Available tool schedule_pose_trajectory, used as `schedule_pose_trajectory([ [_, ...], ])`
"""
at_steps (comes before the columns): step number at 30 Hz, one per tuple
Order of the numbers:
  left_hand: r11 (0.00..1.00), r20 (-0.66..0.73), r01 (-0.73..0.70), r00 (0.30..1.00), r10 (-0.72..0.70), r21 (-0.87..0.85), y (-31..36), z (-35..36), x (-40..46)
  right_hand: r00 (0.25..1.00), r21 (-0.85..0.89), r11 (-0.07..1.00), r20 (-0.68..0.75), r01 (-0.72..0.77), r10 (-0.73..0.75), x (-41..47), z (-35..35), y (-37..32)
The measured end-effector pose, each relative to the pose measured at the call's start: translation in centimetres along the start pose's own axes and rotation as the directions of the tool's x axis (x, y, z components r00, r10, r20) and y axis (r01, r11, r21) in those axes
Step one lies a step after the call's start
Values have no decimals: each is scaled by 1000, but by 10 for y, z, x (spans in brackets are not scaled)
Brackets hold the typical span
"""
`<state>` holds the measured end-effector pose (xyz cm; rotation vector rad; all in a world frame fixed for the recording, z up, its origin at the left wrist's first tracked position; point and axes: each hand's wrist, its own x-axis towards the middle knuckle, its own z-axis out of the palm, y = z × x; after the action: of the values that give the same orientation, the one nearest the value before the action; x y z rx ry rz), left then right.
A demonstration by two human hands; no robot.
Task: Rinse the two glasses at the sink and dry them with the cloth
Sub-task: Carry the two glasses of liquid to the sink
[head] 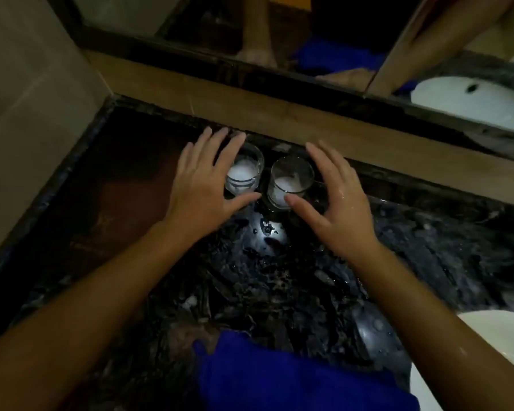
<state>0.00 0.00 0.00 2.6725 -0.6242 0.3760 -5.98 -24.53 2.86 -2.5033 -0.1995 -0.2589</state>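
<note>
Two glasses stand upright on the dark marbled counter [279, 280], mouths up, side by side and nearly touching, close to the wooden ledge [279, 114] at the counter's back edge. The left glass [247, 170] and the right glass [290, 182] each show something white inside; whether it is foam or a glare of light is hard to tell. No label or writing can be read on either.

The left hand [204, 185] is spread wide, fingers straight, around the left glass, partly covering its left side; contact cannot be made out. The right hand [336, 197] is likewise spread, wet, its thumb at the front of the right glass and its fingers arched beyond it.

Nearer the person than the glasses, a blue cloth [294, 378] lies on the counter, cut off by the bottom edge. The white sink [499, 330] shows only partly at the lower right. Above the ledge a mirror [309, 40] reflects the arms, cloth and sink dimly.
</note>
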Motion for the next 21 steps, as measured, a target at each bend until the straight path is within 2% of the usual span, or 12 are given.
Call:
schedule_pose_trajectory([
  [4, 993, 74, 90, 994, -84, -77, -8, 10, 13, 992, 42, 992, 48, -116, 114, 12, 19, 4],
  [7, 984, 98, 117, 990, -105, -132, -13, 16, 21, 990, 39, 991, 52, -130, 128, 15, 31, 9],
  [14, 987, 111, 76, 992, -61, -139, -18, 19, 26, 994, -28, 995, 53, -99, 100, 16, 44, 17],
  [21, 942, 109, 206, 977, -183, -264, -3, 13, 14, 996, -35, 996, 27, -83, 84, 17, 43, 19],
])
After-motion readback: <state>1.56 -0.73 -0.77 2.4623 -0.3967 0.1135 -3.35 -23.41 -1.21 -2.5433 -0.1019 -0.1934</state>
